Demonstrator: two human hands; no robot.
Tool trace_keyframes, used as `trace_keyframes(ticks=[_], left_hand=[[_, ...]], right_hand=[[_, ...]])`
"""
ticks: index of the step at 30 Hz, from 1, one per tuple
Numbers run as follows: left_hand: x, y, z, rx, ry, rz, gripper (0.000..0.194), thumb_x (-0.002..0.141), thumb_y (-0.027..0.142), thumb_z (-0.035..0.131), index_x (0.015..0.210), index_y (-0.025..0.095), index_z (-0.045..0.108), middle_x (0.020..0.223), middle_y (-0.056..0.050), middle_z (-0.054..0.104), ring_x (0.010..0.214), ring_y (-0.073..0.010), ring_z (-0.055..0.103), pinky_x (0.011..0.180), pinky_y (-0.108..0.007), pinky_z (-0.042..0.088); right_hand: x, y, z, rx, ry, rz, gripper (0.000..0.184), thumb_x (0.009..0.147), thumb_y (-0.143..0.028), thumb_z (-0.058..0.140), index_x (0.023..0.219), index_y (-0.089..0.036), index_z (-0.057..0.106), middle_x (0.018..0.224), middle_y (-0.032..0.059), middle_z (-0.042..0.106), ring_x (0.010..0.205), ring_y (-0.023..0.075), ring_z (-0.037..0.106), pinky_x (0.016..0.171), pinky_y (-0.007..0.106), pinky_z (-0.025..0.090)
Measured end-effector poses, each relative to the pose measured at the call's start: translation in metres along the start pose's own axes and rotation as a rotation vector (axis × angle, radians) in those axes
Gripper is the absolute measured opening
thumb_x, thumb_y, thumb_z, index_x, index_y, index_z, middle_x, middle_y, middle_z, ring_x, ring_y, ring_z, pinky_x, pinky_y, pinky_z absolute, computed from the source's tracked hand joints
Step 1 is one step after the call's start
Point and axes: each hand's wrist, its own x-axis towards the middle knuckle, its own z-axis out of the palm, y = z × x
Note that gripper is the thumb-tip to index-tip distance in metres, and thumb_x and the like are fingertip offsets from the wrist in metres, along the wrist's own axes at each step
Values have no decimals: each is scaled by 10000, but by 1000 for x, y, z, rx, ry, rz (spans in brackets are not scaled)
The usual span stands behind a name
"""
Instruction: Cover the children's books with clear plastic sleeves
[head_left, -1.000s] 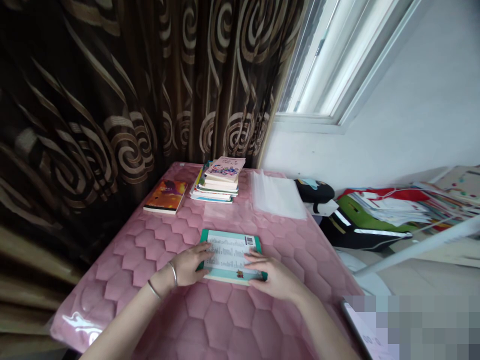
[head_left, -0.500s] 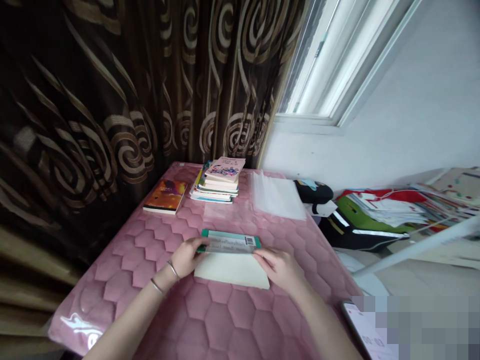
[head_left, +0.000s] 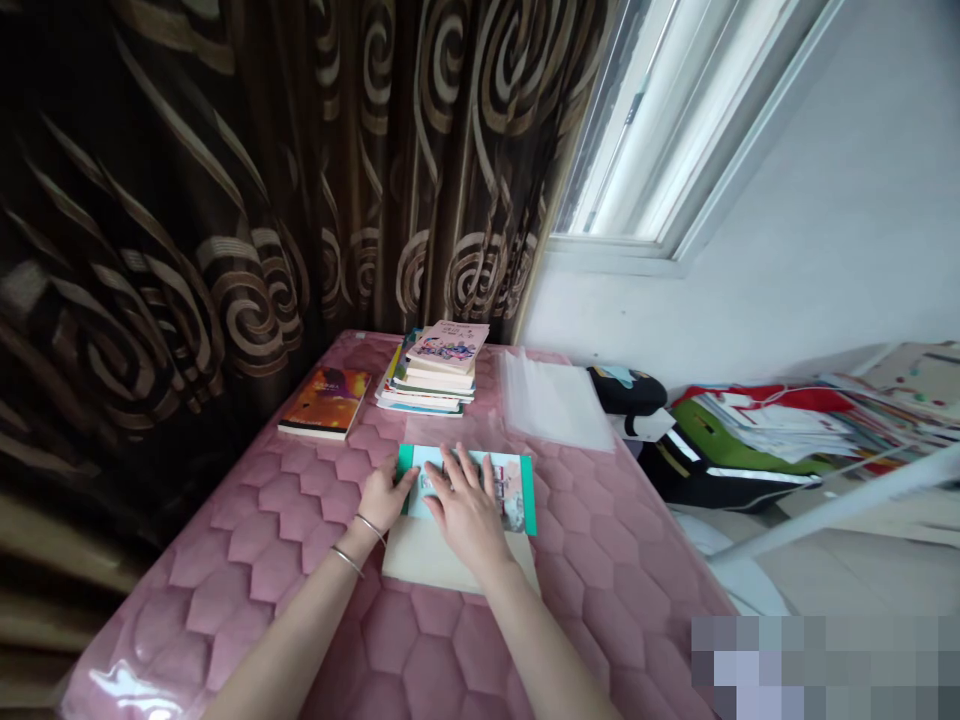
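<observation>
A thin book with a green-edged cover (head_left: 514, 490) lies open on the pink quilted table (head_left: 450, 640), its cover folded back away from me and a cream page (head_left: 427, 560) showing below. My right hand (head_left: 466, 510) lies flat on the folded cover, fingers spread. My left hand (head_left: 386, 497) rests at the book's left edge, fingers touching the cover; two bangles sit on that wrist.
A stack of books (head_left: 435, 368) and an orange book (head_left: 326, 400) lie at the table's far side beside clear plastic sleeves (head_left: 551, 402). A dark patterned curtain (head_left: 225, 200) hangs behind. Bags and papers (head_left: 750, 440) are piled to the right, below a window (head_left: 660, 130).
The book lay shut with both hands on it. Its cover was lifted and turned over away from me; now my right hand presses flat on the folded cover.
</observation>
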Motion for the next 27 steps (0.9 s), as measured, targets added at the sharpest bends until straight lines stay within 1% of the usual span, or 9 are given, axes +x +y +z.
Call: trace_keyframes(ticks=[2, 4, 6, 7, 11, 14, 18, 23, 27], left_hand=[[6, -4, -1, -79, 18, -24, 328, 835, 514, 453, 772, 211, 563, 650, 1, 597, 646, -174, 576, 614, -270, 434], [18, -8, -1, -180, 101, -128, 360, 848, 530, 438, 755, 208, 568, 711, -29, 632, 751, -207, 611, 686, -302, 467], [34, -10, 1, -274, 190, -258, 341, 822, 527, 491, 725, 205, 549, 724, -39, 635, 794, -224, 618, 715, -324, 479], [42, -11, 3, -311, 207, -306, 323, 801, 514, 527, 706, 205, 535, 708, -36, 628, 782, -222, 618, 710, -328, 483], [71, -6, 16, -422, 124, -367, 273, 681, 417, 697, 708, 191, 545, 627, 4, 604, 644, -175, 605, 637, -304, 487], [80, 3, 20, -502, 44, -397, 355, 582, 340, 791, 825, 171, 596, 592, 24, 602, 571, -163, 598, 590, -304, 489], [74, 10, 16, -574, -30, -392, 464, 536, 296, 827, 928, 158, 622, 635, -3, 657, 605, -179, 632, 617, -318, 512], [50, 6, 8, -636, -31, -354, 420, 616, 417, 767, 918, 160, 629, 750, -57, 713, 696, -196, 665, 652, -318, 526], [35, -1, 9, -763, -33, -313, 425, 650, 493, 717, 913, 170, 633, 876, -76, 735, 773, -220, 682, 696, -344, 535]], right_hand=[[-2, 2, 4, -11, 1, 25, 431, 917, -332, 501, 1346, -296, 491, 1505, 67, 364, 1399, 310, 264, 1119, 591, 154], [-5, 4, 5, -24, 2, 63, 441, 921, -339, 490, 1361, -313, 471, 1503, 59, 369, 1395, 312, 273, 1113, 584, 161], [-8, 4, 5, -23, 9, 90, 445, 920, -353, 486, 1364, -322, 465, 1499, 58, 376, 1389, 319, 284, 1105, 582, 168], [-9, 3, 5, -18, 15, 94, 444, 920, -357, 484, 1362, -324, 466, 1497, 59, 379, 1385, 322, 290, 1101, 583, 169], [-13, 0, 7, 0, 26, 79, 441, 918, -364, 474, 1357, -323, 470, 1489, 67, 391, 1372, 331, 306, 1086, 591, 174], [-14, 0, 7, -10, 5, 83, 433, 919, -373, 464, 1348, -315, 476, 1495, 66, 382, 1371, 330, 309, 1079, 590, 183], [-15, 0, 5, -18, -21, 85, 431, 918, -381, 458, 1344, -316, 475, 1501, 60, 373, 1372, 325, 310, 1077, 586, 190], [-19, -4, 4, -23, -46, 78, 418, 917, -370, 455, 1328, -303, 494, 1488, 78, 391, 1359, 334, 329, 1067, 604, 188], [-24, -9, 6, -33, -47, 60, 417, 911, -402, 466, 1310, -292, 519, 1455, 93, 439, 1335, 339, 365, 1067, 595, 188]])
